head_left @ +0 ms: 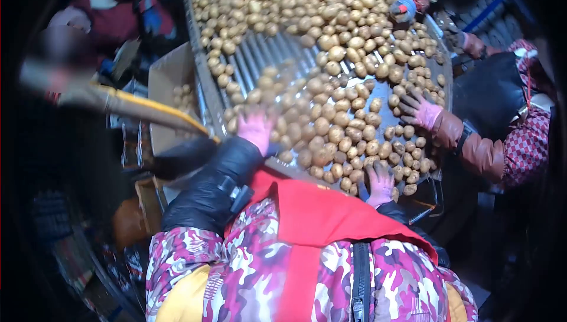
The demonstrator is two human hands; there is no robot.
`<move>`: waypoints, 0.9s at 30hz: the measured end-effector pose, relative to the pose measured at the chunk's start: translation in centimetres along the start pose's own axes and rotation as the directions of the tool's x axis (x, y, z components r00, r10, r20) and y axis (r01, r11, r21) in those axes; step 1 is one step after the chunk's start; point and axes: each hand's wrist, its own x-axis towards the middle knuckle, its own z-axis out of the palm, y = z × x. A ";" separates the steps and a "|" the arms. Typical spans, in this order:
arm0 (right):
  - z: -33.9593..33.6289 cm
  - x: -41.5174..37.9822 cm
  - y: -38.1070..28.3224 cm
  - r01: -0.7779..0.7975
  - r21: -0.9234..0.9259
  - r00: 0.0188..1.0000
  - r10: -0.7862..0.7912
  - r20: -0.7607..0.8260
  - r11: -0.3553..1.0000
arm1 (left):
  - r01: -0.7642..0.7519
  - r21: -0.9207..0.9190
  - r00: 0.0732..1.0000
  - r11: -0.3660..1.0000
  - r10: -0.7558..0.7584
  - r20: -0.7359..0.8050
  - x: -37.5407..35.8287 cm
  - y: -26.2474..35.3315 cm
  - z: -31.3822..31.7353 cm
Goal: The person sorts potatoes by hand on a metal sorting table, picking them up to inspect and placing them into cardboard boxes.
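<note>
Passage lies open above the exposed rollers (260, 56). Potatoes (322, 125) crowd their right; a rail (207, 86) bounds their left.

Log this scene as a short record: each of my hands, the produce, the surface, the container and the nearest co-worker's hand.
Left hand: pink glove, at the potatoes; fingers blurred, grip unclear
Right hand: pink glove, fingers spread, at the potatoes by the near edge
Produce: many loose potatoes, some blurred near the left hand
Surface: ridged metal bed, partly bare
Container: cardboard box left of the bed, potatoes inside
Co-worker's hand: gloved, over potatoes at right
</note>
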 end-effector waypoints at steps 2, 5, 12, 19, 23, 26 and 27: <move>-0.2 0.2 0.0 0.023 0.008 1.000 -0.023 -0.003 1.000 | 0.057 0.004 0.997 0.998 -0.057 0.057 2.1 4.4 0.2; -1.0 0.8 -0.3 0.032 0.044 0.999 -0.032 -0.018 0.999 | 0.018 -0.015 0.996 1.000 -0.017 0.085 7.1 6.0 0.7; -2.1 1.2 -1.5 0.066 0.016 0.997 -0.065 -0.052 0.998 | -0.120 -0.139 0.992 0.983 0.113 -0.053 14.3 12.9 -0.9; -1.6 1.5 -0.7 0.086 0.015 0.995 -0.085 -0.056 0.996 | -0.365 -0.266 0.892 0.892 0.253 -0.375 13.5 5.6 -3.3; -2.4 2.0 -1.1 0.120 -0.005 0.987 -0.120 -0.109 0.993 | 0.301 -0.272 0.951 0.914 -0.266 0.159 11.9 -3.2 -4.9; -3.8 2.6 -0.9 0.151 0.018 0.983 -0.149 -0.108 0.988 | 0.289 -0.207 0.954 0.935 -0.262 0.150 11.1 -2.5 -4.3; -4.7 3.9 -0.5 0.127 0.033 0.992 -0.128 0.016 0.991 | 0.297 -0.167 0.951 0.940 -0.277 0.134 11.2 -1.7 -3.8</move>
